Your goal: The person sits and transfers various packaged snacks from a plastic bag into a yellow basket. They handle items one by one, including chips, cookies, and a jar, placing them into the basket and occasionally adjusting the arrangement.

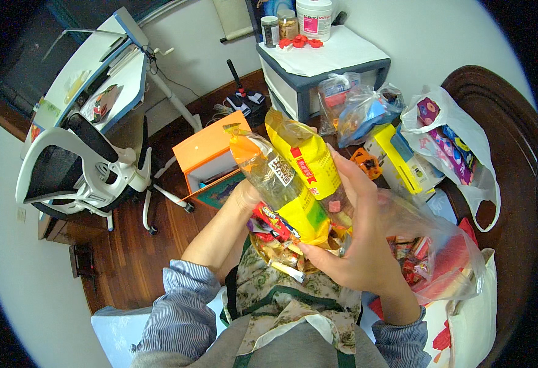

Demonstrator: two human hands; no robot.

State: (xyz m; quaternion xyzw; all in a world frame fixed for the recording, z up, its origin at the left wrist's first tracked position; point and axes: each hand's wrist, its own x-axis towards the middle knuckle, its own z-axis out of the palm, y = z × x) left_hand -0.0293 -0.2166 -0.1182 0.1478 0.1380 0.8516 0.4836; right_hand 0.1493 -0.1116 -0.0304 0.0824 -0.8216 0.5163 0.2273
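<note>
Two yellow snack packets are held up side by side before me. My right hand [365, 234] grips them from the right, its thumb at their lower end and its fingers along the right packet [308, 161]. The left packet [280, 179] has a clear window, an orange end and a printed code. My left hand [248, 195] is mostly hidden behind the packets and a red snack wrapper [273, 221]; its hold cannot be made out. Below them, over my lap, lies a basket [262, 253] of wrapped snacks, partly covered by the packets.
An open orange box [211, 147] stands on the wooden floor, left of the packets. To the right are a clear bag of red-wrapped sweets [416, 257], a white plastic bag [475, 184] and a yellow box [397, 161]. A white drawer unit [292, 92] and an office chair [85, 170] stand farther off.
</note>
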